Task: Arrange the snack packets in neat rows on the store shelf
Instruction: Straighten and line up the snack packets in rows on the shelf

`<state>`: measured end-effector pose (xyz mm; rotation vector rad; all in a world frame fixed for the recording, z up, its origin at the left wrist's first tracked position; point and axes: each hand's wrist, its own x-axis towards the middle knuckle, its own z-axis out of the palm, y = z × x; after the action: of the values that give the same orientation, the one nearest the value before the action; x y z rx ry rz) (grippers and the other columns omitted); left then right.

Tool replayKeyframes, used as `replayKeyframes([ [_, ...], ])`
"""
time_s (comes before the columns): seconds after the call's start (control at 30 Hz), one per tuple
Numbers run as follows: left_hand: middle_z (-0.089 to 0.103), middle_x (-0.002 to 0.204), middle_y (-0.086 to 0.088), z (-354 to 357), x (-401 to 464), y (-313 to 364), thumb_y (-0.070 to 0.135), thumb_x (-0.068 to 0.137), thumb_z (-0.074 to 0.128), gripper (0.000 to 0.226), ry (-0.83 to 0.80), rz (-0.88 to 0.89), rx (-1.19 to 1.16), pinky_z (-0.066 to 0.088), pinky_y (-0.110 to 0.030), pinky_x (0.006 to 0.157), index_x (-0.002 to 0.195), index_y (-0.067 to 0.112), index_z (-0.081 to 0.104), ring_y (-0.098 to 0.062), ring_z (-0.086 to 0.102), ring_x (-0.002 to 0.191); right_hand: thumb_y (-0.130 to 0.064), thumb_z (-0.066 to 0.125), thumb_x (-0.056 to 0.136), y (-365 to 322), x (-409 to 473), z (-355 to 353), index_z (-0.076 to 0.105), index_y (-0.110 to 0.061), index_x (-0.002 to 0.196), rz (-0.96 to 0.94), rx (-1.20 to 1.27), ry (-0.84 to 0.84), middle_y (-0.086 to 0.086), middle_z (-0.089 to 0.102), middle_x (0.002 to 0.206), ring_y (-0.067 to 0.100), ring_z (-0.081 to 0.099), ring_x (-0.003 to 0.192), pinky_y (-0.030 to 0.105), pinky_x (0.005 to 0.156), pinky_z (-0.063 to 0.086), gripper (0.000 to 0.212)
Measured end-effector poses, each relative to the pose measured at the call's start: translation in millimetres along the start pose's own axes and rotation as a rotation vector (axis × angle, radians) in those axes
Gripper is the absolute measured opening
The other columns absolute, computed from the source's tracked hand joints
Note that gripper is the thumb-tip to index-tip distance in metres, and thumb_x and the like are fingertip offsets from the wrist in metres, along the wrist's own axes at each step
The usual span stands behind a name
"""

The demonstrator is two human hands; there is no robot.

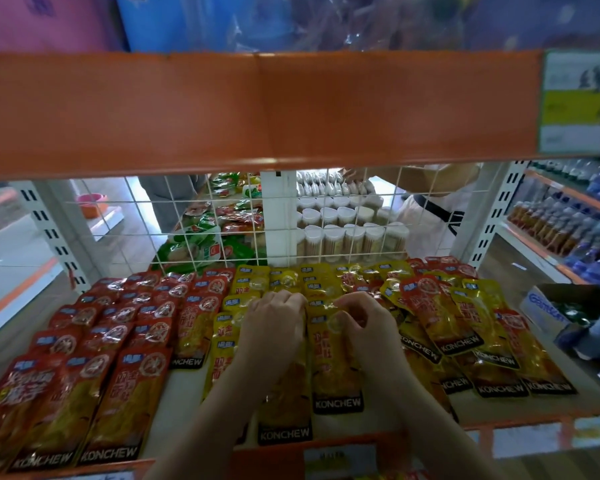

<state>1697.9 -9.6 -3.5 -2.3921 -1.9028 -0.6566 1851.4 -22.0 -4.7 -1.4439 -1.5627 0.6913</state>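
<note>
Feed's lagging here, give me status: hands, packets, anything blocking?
Left hand and right hand both on yellow packets, mid-shelf. Red packets rowed at left. Right pile jumbled, red mixed in. Nothing blocking.

Behind the shelf's back edge stands a white wire grid [222, 216]. Through it show green snack bags [201, 242] and rows of white-capped jars [347, 237], with a person in white [433, 202] past them. Right, bottled drinks [568, 230] line an orange rack; a cardboard box [551, 306] sits below. A price label [581, 100] hangs on the upper orange ledge [257, 109].
</note>
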Motion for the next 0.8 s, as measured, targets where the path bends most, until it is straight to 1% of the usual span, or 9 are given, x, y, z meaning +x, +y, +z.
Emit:
replayKeyframes([
  [0.1,0.059,0.119,0.008,7,-3,-7,0.026,0.097,0.041,0.028,-0.014,-0.027,-0.003,0.037,-0.025,0.094,0.121,0.025,0.055,-0.011,0.051,0.11,-0.009,0.06,0.089,3,-2,4,0.062,-0.023,0.099,-0.107,-0.09,0.012,-0.02,0.053,0.096,-0.001,0.054,0.091,0.01,0.077,0.046,0.018],
  [0.2,0.059,0.117,0.009,10,-5,-9,0.025,0.095,0.043,0.028,-0.012,-0.04,-0.004,0.038,-0.024,0.093,0.12,0.025,0.055,-0.01,0.051,0.109,-0.01,0.06,0.09,5,-2,4,0.064,-0.018,0.102,-0.187,-0.183,0.03,-0.018,0.05,0.096,0.001,0.052,0.09,0.013,0.08,0.045,0.016],
  [0.33,0.058,0.119,0.01,10,-7,-9,0.026,0.096,0.042,0.029,0.007,-0.052,-0.027,0.035,-0.022,0.094,0.121,0.025,0.055,-0.008,0.05,0.111,-0.009,0.057,0.092,8,-1,6,0.065,-0.015,0.104,-0.238,-0.273,0.064,-0.014,0.049,0.097,-0.001,0.047,0.087,0.005,0.073,0.038,0.016],
  [0.4,0.058,0.119,0.011,10,-8,-9,0.027,0.096,0.041,0.028,0.01,-0.053,-0.033,0.034,-0.022,0.093,0.12,0.026,0.055,-0.007,0.049,0.11,-0.01,0.056,0.092,11,1,7,0.066,-0.014,0.103,-0.241,-0.321,0.083,-0.012,0.05,0.097,0.002,0.047,0.09,0.005,0.073,0.035,0.016],
  [0.5,0.056,0.121,0.012,9,-9,-8,0.03,0.096,0.04,0.029,0.001,-0.045,-0.041,0.031,-0.022,0.094,0.121,0.027,0.054,-0.006,0.047,0.113,-0.012,0.053,0.094,15,3,8,0.065,-0.014,0.107,-0.212,-0.386,0.08,-0.005,0.056,0.104,0.008,0.048,0.101,0.011,0.082,0.034,0.018],
  [0.57,0.054,0.124,0.013,9,-9,-7,0.031,0.097,0.038,0.029,-0.01,-0.044,-0.042,0.029,-0.022,0.096,0.122,0.028,0.053,-0.005,0.045,0.116,-0.014,0.05,0.095,17,3,9,0.065,-0.014,0.109,-0.198,-0.421,0.071,-0.003,0.057,0.108,0.01,0.049,0.105,0.014,0.084,0.035,0.02],
  [0.7,0.052,0.125,0.013,10,-10,-6,0.031,0.098,0.036,0.03,-0.008,-0.048,-0.034,0.027,-0.022,0.098,0.123,0.028,0.052,-0.005,0.043,0.118,-0.017,0.051,0.096,20,4,10,0.064,-0.014,0.11,-0.192,-0.445,0.051,-0.002,0.056,0.109,0.009,0.046,0.105,0.013,0.084,0.034,0.02],
  [0.8,0.051,0.126,0.014,11,-9,-3,0.031,0.098,0.035,0.031,-0.012,-0.054,-0.03,0.026,-0.023,0.1,0.125,0.029,0.051,-0.005,0.042,0.119,-0.021,0.05,0.096,22,4,10,0.062,-0.014,0.112,-0.177,-0.442,0.03,-0.003,0.056,0.109,0.008,0.046,0.103,0.016,0.088,0.038,0.021],
])
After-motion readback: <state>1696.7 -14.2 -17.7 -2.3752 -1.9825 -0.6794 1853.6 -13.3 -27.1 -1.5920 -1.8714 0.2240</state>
